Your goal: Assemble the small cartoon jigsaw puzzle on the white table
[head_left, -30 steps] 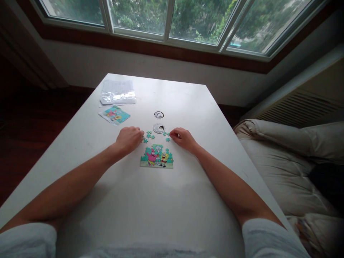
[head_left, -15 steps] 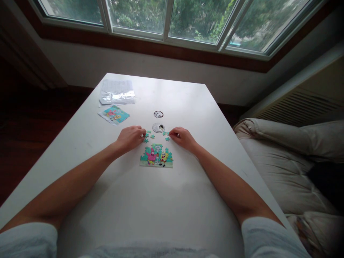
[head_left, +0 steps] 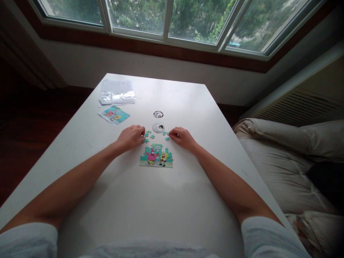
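A small, partly assembled cartoon jigsaw puzzle (head_left: 156, 157) lies on the white table (head_left: 150, 200). Several loose teal puzzle pieces (head_left: 152, 136) lie just beyond it. My left hand (head_left: 130, 137) rests knuckles up to the left of them, fingers curled, fingertips touching the nearest pieces. My right hand (head_left: 182, 137) rests on the right side, fingers pinched together at a piece near the puzzle's top right. What each hand grips is too small to make out.
A round metal tin (head_left: 158, 127) and its lid (head_left: 158, 114) sit behind the pieces. A picture card (head_left: 114, 114) and a clear plastic bag (head_left: 117, 92) lie at the far left. A cushioned seat (head_left: 290, 161) stands right of the table; windows run behind.
My left hand has crept slightly right toward the loose pieces. My right hand has stayed almost still.
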`<act>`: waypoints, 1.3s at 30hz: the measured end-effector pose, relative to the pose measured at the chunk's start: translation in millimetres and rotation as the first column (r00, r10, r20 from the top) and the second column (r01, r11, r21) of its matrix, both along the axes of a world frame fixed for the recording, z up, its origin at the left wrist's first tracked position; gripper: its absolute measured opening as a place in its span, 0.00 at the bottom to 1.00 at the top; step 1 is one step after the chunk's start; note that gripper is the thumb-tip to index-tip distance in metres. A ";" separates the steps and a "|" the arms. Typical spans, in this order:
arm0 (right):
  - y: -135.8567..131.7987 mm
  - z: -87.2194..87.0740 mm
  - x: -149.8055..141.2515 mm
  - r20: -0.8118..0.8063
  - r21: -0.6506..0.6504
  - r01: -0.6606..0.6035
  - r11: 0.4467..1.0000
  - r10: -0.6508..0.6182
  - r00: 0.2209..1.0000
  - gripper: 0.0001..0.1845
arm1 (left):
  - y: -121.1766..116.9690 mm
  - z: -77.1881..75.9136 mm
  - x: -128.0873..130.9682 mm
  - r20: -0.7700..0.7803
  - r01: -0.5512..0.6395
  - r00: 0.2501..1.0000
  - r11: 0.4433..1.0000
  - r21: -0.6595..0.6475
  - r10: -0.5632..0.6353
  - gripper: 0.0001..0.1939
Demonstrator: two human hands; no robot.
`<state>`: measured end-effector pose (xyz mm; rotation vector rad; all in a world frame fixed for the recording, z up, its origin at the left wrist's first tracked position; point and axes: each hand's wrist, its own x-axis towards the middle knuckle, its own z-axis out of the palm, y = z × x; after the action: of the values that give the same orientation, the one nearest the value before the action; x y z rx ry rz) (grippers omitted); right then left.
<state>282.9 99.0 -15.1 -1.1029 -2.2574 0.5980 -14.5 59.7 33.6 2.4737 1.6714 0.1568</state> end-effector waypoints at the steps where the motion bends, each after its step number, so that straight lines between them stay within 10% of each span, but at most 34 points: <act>1: -0.2 0.3 0.0 -0.002 -0.003 0.001 1.000 -0.001 1.000 0.06 | 0.3 -0.4 0.3 0.019 0.002 1.000 1.000 0.000 -0.002 0.08; 13: -21.9 8.4 -24.5 -0.178 -0.093 -0.067 0.993 0.049 0.983 0.10 | -9.8 -11.2 24.1 0.607 -0.009 0.789 0.989 -0.149 0.098 0.10; 20: -33.9 12.4 -38.0 -0.271 -0.271 -0.083 0.959 0.006 0.963 0.18 | -29.0 -8.8 43.8 0.703 0.024 0.708 0.992 -0.125 0.071 0.12; 28: -19.6 20.1 -23.1 -0.351 -0.618 -0.177 0.766 -0.067 0.934 0.21 | -48.3 -0.6 50.6 0.352 0.211 0.915 0.977 -0.005 -0.196 0.06; 33: -10.4 25.9 -7.7 -0.255 -0.704 -0.147 0.695 -0.054 0.965 0.18 | -65.2 3.0 57.2 0.096 0.597 0.796 0.801 0.033 -0.597 0.10; 39: -11.8 31.3 -6.2 -0.166 -0.743 -0.079 0.664 -0.069 0.984 0.18 | -61.7 1.3 50.3 -0.097 0.473 0.877 0.881 0.015 -0.470 0.12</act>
<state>276.7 87.2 16.1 -1.3252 -1.8528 1.6712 35.7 -2.0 34.8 2.8670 1.0430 0.0161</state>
